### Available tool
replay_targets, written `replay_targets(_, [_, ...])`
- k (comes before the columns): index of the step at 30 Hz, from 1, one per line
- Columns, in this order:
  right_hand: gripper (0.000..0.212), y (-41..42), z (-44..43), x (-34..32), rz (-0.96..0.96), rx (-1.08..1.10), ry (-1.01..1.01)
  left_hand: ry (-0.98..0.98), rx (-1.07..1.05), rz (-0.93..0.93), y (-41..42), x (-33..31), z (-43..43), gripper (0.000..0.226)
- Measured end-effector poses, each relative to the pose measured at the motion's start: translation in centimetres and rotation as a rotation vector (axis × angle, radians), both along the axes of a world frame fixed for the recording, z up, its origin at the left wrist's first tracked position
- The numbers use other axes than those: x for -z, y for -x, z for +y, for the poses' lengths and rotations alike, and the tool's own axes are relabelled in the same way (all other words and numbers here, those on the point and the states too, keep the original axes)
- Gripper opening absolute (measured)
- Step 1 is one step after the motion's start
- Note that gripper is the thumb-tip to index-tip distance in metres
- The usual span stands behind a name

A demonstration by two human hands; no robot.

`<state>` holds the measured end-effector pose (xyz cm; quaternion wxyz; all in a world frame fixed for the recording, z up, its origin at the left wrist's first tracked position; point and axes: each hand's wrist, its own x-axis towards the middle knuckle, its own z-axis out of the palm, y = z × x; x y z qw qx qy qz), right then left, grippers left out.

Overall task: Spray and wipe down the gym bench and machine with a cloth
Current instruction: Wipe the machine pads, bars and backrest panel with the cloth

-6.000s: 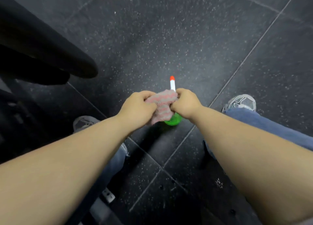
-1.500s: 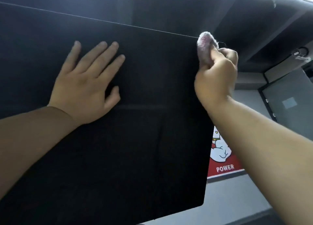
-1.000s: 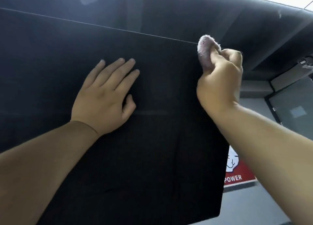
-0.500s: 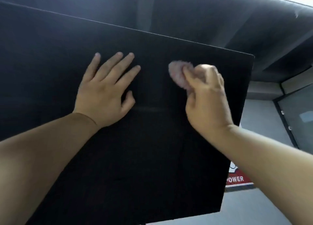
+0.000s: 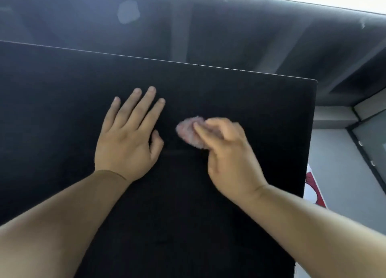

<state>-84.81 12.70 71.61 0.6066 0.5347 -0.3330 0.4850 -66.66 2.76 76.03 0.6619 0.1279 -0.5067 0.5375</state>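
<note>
Two bare hands rest against a large black panel (image 5: 271, 114) that fills most of the view, seen from the person's own head and looking upward. The panel is flat and matte, with a faint horizontal seam running across it between the hands. Its top edge slants down toward a sharp corner at about 2 o'clock in the view.

The left hand (image 5: 127, 137) lies just left of centre, palm flat on the panel. Its four fingers are straight and slightly spread, pointing toward 1 o'clock, with the thumb out toward the right. It holds nothing.

The right hand (image 5: 227, 156) sits just right of centre and is somewhat blurred. Its fingers are curled around a small bunched cloth (image 5: 188, 133), pale pink and fuzzy, and they hold it against the panel. The cloth sticks out from the fingertips toward 10 o'clock of that hand. It lies at about 3 o'clock from the left hand's thumb, near it but not touching.

Both forearms are bare and come in from the bottom corners of the view.

Above the panel, from 11 to 1 o'clock, is a dark ceiling (image 5: 229, 27) with beams. At 3 o'clock stands a dark-framed door (image 5: 371, 139) in a grey wall. At 4 o'clock, a sliver of a red and white poster (image 5: 311, 188) shows past the panel's right edge.
</note>
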Motion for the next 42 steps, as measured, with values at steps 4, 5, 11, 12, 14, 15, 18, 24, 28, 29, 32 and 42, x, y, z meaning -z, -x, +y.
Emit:
replay_targets(4, [0.064, -0.9, 3.4, -7.5, -0.319, -0.138, 0.216, 0.038, 0.03, 0.006, 0.0, -0.3, -0.2, 0.054])
replay_targets(5, [0.067, -1.9, 2.6, -7.5, -0.336, -0.118, 0.226, 0.046, 0.033, -0.006, -0.2, -0.4, -0.3, 0.053])
replay_targets(11, [0.06, -3.4, -5.3, 0.9, -0.025, 0.02, 0.091, -0.02, -0.035, -0.04, -1.3, 0.3, -0.9, 0.057])
replay_targets(12, [0.057, -3.2, -5.6, 2.0, 0.034, 0.06, 0.044, -0.056, -0.046, -0.02, -2.0, 0.6, -0.9, 0.057])
replay_targets(14, [0.052, -3.1, -4.7, 2.5, 0.156, 0.103, -0.043, -0.135, -0.079, 0.014, -4.4, 1.0, -1.1, 0.059])
replay_targets(15, [0.051, -3.1, -3.7, 1.7, 0.177, 0.079, -0.067, -0.15, -0.102, 0.011, -5.6, 0.8, -1.3, 0.06])
replay_targets(18, [0.049, -4.0, 0.0, -3.5, -0.026, -0.041, 0.063, -0.132, -0.193, -0.061, -8.1, 0.3, -1.9, 0.064])
replay_targets(24, [0.066, -8.7, -2.9, -5.2, -0.18, -0.106, 0.222, -0.014, -0.153, -0.027, -8.1, 0.3, -3.0, 0.063])
replay_targets(28, [0.051, -8.1, -7.5, 0.2, 0.019, -0.056, 0.12, -0.034, -0.123, -0.05, -8.2, 0.3, -2.9, 0.066])
replay_targets(29, [0.05, -8.0, -7.5, 1.2, 0.063, -0.021, 0.078, -0.059, -0.127, -0.068, -8.3, 0.6, -2.9, 0.066])
replay_targets(32, [0.052, -7.5, -4.7, -0.1, 0.191, 0.024, 0.013, -0.101, -0.179, -0.076, -9.3, 0.7, -2.9, 0.069])
replay_targets(42, [0.056, -10.6, -5.9, -3.6, -0.01, -0.094, 0.181, -0.127, -0.118, -0.056, -11.0, 1.2, -4.2, 0.08])
